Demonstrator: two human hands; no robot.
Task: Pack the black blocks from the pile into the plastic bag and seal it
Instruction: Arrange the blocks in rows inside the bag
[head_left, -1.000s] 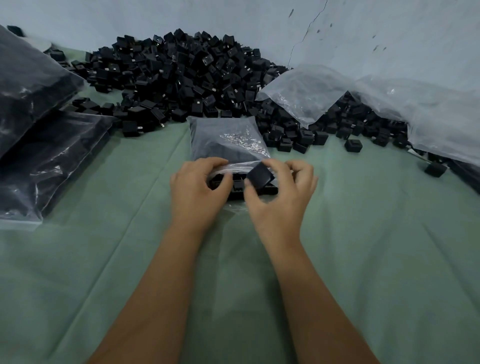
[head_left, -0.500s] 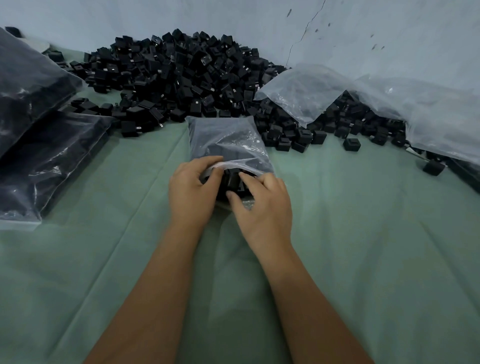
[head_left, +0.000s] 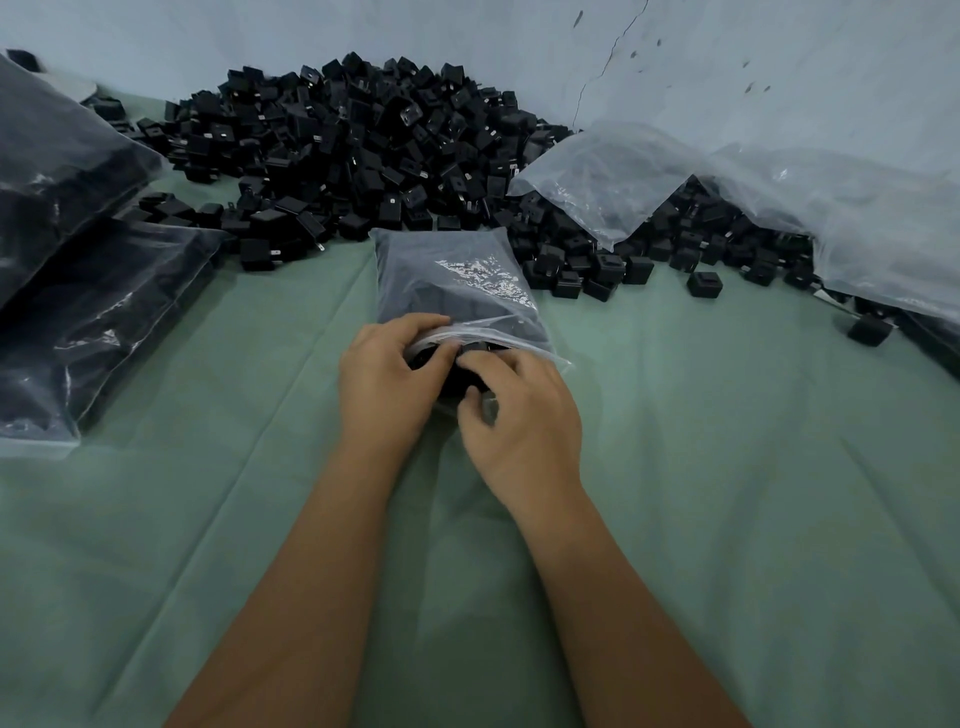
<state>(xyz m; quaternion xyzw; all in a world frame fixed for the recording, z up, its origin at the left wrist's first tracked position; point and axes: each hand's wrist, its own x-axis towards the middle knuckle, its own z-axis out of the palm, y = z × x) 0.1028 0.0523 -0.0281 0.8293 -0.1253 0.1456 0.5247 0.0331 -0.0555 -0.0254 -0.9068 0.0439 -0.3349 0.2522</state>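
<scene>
A clear plastic bag (head_left: 447, 280), partly filled with black blocks, lies on the green cloth with its mouth toward me. My left hand (head_left: 387, 374) pinches the upper lip of the mouth and holds it up. My right hand (head_left: 519, 415) has its fingertips inside the mouth, with fingers and thumb curled round a black block (head_left: 467, 379) that is mostly hidden. The big pile of black blocks (head_left: 363, 150) sits just beyond the bag against the wall.
Filled dark bags (head_left: 78, 312) are stacked at the left edge. Crumpled clear bags (head_left: 613, 176) lie over the pile's right side, and more plastic (head_left: 857, 223) sits further right. Loose blocks (head_left: 704, 285) lie on the green cloth (head_left: 727, 467) at right.
My right hand, which pinched a block above the bag mouth, has moved down and left and carried it into the mouth. My left hand has kept hold of the bag's lip.
</scene>
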